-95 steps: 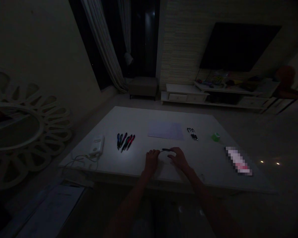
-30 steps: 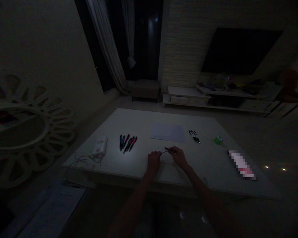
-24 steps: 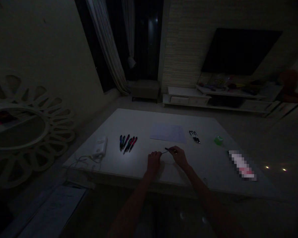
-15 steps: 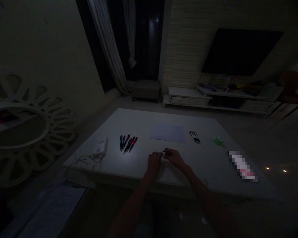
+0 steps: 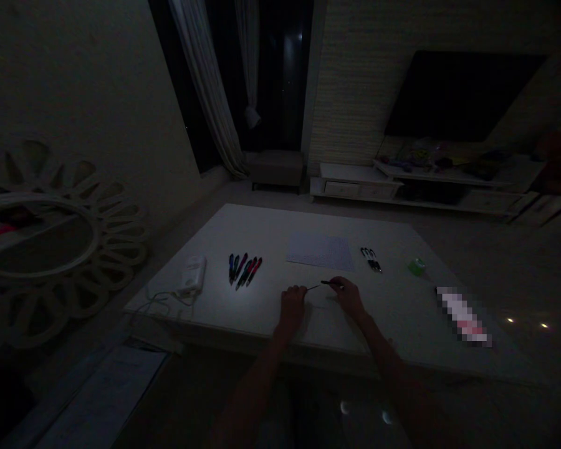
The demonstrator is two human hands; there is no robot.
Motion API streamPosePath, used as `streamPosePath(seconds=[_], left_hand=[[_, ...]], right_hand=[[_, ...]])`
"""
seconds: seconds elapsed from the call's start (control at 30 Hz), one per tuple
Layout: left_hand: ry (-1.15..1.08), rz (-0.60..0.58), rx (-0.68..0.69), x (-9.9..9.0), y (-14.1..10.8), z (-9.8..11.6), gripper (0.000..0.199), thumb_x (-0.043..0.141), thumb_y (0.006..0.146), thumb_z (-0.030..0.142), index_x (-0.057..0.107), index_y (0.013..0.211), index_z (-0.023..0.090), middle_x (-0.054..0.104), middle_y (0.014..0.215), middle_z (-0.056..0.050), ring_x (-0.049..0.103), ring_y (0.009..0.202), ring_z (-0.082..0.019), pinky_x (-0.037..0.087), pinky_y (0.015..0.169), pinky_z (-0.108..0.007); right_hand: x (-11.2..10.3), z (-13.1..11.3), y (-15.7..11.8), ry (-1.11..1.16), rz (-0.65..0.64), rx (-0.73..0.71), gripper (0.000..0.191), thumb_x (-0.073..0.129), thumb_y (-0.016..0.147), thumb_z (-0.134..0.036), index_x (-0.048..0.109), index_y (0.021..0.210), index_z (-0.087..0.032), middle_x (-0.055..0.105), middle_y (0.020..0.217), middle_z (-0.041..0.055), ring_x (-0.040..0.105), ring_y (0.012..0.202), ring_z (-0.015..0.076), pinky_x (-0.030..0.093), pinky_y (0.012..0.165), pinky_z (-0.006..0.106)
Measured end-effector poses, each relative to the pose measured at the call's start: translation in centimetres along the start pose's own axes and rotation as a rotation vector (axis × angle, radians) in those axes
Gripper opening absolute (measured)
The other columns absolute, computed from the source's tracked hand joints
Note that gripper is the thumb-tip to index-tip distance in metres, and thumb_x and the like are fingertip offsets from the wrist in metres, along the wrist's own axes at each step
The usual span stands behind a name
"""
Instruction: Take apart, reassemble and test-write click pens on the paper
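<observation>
- Over the near part of the white table [image 5: 262, 310], both hands are up close together, each pinching something small and skinny.
- Left hand [image 5: 292, 304]: fingers curled in, fingertips gripping a stick [image 5: 313, 288]. It's super thin, darkish and straight, poking out toward the other hand and tilted up a bit at the free end. How much is tucked inside the fist, can't tell.
- Right hand [image 5: 349, 295]: thumb and fingers pinched on a tube [image 5: 328, 282], and that one's black, short and clearly fatter than the stick. Its free end points back at the stick, with a tiny gap between them. Too dim to make out any finer detail, sorry.
- Off to the right, a pixelated slab [image 5: 465, 316], pale with a pinkish patch.
- Over on the left, a white box [image 5: 194, 274] with wires beside it.
- A bit past the hands, left side: a fan of pens [image 5: 244, 275] in blue, green, purple and red, dark grips on them. Right side: some black-and-white pens [image 5: 373, 264] in a row, then a green tub [image 5: 417, 267].
- Farther back, a pale sheet [image 5: 320, 251] lies flat.
</observation>
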State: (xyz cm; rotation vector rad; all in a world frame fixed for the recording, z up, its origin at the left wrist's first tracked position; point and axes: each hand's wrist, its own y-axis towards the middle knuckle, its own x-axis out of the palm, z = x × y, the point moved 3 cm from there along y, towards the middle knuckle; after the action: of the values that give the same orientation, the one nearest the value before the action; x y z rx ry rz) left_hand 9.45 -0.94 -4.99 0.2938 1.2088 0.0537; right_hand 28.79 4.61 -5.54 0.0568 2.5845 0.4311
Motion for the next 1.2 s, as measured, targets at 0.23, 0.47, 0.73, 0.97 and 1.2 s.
streamPosePath(seconds=[0.23,0.47,0.73,0.97,1.2], left_hand=[[0.012,-0.037,0.005,-0.1,0.1,0.0,0.023,0.045,0.086,0.013,0.055,0.104,0.023,0.058,0.098,-0.005,0.051,0.095,-0.019,0.034,0.08,-0.031],[-0.013,0.009,0.014,-0.4,-0.1,0.0,0.024,0.043,0.087,0.012,0.055,0.105,0.022,0.057,0.098,-0.004,0.051,0.095,-0.018,0.034,0.079,-0.031],[-0.02,-0.014,0.003,-0.2,0.0,-0.1,0.021,0.043,0.088,0.014,0.055,0.103,0.022,0.058,0.097,-0.005,0.05,0.095,-0.019,0.034,0.079,-0.031],[0.021,-0.013,0.02,0.4,0.0,-0.2,0.022,0.047,0.086,0.013,0.055,0.105,0.023,0.057,0.098,-0.004,0.05,0.095,-0.018,0.034,0.08,-0.031],[0.001,0.057,0.131,1.8,0.0,-0.3,0.018,0.046,0.09,0.018,0.054,0.105,0.023,0.061,0.097,-0.003,0.053,0.093,-0.018,0.036,0.078,-0.032]], right_hand=[[-1.6,-1.8,-0.4,0.014,-0.015,-0.09,0.02,0.053,0.077,-0.037,0.064,0.082,-0.02,0.067,0.085,0.0062,0.061,0.079,0.0198,0.047,0.072,0.033],[-0.7,-2.8,0.0,0.003,-0.084,-0.131,0.018,0.054,0.077,-0.035,0.065,0.08,-0.021,0.067,0.082,0.0046,0.061,0.075,0.0184,0.048,0.07,0.032],[-1.5,-2.5,0.0,0.021,-0.044,-0.082,0.019,0.055,0.075,-0.036,0.065,0.08,-0.021,0.068,0.084,0.0047,0.062,0.079,0.0191,0.047,0.07,0.032],[-1.6,-3.1,0.1,0.032,-0.063,-0.086,0.02,0.057,0.075,-0.037,0.066,0.08,-0.02,0.068,0.084,0.0052,0.062,0.078,0.0186,0.048,0.07,0.032],[0.9,-3.8,-0.5,0.085,-0.199,-0.057,0.02,0.062,0.07,-0.035,0.067,0.082,-0.02,0.07,0.082,0.0051,0.064,0.076,0.0187,0.05,0.073,0.033]])
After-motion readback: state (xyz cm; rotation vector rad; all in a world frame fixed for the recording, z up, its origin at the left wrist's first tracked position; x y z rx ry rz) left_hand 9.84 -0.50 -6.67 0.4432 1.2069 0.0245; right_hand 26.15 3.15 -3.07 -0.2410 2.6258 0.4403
